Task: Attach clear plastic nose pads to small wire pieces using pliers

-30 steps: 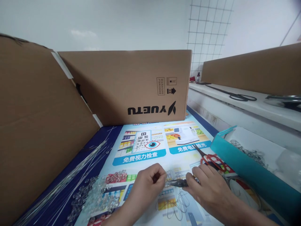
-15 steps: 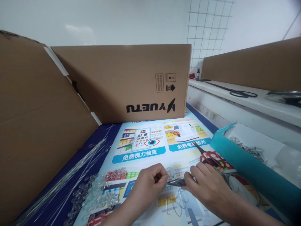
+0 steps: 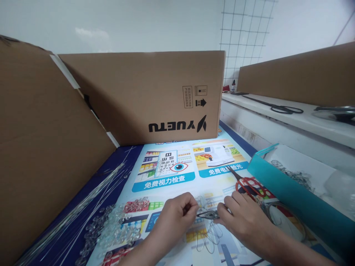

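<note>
My left hand (image 3: 177, 213) is closed in a pinch on a thin wire, mostly hidden by the fingers. At those fingertips lies the tip of a pair of pliers (image 3: 208, 215), pointing left. My right hand (image 3: 244, 218) grips the pliers; its palm and fingers cover most of the handles. Beneath and between the hands, several bent wire loops (image 3: 206, 242) lie on the printed sheet. Red-handled scissors (image 3: 251, 186) rest just beyond my right hand.
Clear beads (image 3: 116, 225) lie scattered left of my left arm, beside a bundle of long thin wires (image 3: 83, 207). At right stands a teal box (image 3: 288, 195) with small wire pieces inside. Cardboard panels (image 3: 133, 92) wall the back and left. Black scissors (image 3: 285, 109) lie on a white ledge.
The pliers have turned slightly in my right hand, and their jaws look a little wider apart. My left hand holds the same place.
</note>
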Demonstrator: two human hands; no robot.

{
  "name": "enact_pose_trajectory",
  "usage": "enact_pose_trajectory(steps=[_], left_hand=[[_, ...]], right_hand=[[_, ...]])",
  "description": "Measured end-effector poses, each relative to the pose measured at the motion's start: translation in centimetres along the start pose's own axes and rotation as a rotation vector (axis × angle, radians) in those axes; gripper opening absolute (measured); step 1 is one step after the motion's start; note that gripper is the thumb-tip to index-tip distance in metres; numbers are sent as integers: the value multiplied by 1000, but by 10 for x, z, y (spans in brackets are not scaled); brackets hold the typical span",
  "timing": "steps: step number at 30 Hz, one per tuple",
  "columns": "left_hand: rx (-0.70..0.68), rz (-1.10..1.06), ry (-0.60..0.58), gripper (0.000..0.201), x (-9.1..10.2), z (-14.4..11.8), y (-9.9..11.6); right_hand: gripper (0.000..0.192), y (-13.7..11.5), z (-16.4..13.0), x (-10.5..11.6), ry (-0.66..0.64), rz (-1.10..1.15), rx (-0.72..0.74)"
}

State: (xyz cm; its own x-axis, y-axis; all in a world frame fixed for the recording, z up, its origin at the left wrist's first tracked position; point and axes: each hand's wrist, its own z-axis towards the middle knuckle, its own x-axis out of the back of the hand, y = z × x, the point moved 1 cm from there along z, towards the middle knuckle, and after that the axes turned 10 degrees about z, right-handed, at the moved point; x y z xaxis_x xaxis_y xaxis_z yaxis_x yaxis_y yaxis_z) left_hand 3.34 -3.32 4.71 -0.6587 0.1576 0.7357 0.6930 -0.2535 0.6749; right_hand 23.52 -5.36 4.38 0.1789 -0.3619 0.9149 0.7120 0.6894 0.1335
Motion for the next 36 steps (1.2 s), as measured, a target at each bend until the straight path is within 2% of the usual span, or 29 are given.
enact_pose_trajectory(steps=[9, 15, 18, 23, 25, 31, 36], left_hand=[[-62, 111, 54, 14, 3, -3, 3], [-67, 131, 101, 14, 3, -4, 2], [-3, 31, 81, 14, 2, -2, 1], [108, -254, -68, 13, -1, 1, 0], [124, -287, -79, 13, -2, 2, -1], [126, -166, 55, 13, 1, 3, -3], [79, -95, 87, 12, 0, 3, -5]], right_hand=[[22, -2, -1, -10, 1, 127, -133], [18, -5, -3, -16, -20, 255, -228], [18, -4, -3, -16, -6, 239, -226], [19, 1, -3, -16, 28, 166, -187], [19, 2, -3, -16, 25, 166, -185], [21, 2, -1, -11, 8, 181, -227], [21, 1, -1, -11, -23, 133, -209]])
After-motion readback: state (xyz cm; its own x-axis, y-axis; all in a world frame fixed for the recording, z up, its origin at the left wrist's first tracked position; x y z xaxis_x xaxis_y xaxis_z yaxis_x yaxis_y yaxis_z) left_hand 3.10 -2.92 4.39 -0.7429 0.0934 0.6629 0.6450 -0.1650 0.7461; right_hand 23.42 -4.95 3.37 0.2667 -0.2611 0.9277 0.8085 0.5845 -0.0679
